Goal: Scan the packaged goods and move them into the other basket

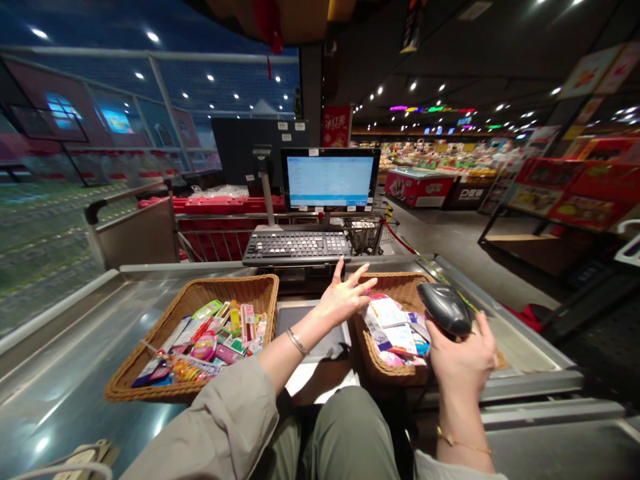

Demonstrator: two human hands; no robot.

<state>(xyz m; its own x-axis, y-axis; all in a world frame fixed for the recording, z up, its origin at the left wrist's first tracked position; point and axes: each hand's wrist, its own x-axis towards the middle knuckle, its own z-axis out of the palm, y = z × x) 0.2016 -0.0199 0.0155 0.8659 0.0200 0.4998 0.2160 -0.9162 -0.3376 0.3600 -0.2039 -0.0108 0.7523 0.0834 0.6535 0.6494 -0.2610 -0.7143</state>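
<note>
My right hand (pixel 463 357) is wrapped round a black handheld barcode scanner (pixel 445 308), held up over the right side of the right wicker basket (pixel 367 347). My left hand (pixel 346 291) reaches across to that basket's left rim, fingers spread and nothing visible in them. Small packaged goods (pixel 395 327), some with white faces, lie in the right basket below and between my hands. To the left, a second wicker basket (pixel 273 293) holds a mixed heap of colourful small packages (pixel 215 340).
Ahead are a black keyboard (pixel 297 247) and a lit monitor (pixel 330 179). Both baskets rest on a metal checkout counter (pixel 65 360). A grey plate (pixel 313 330) lies between them. A shopping cart (pixel 367 233) stands behind the keyboard. A cable (pixel 75 467) lies at the lower left.
</note>
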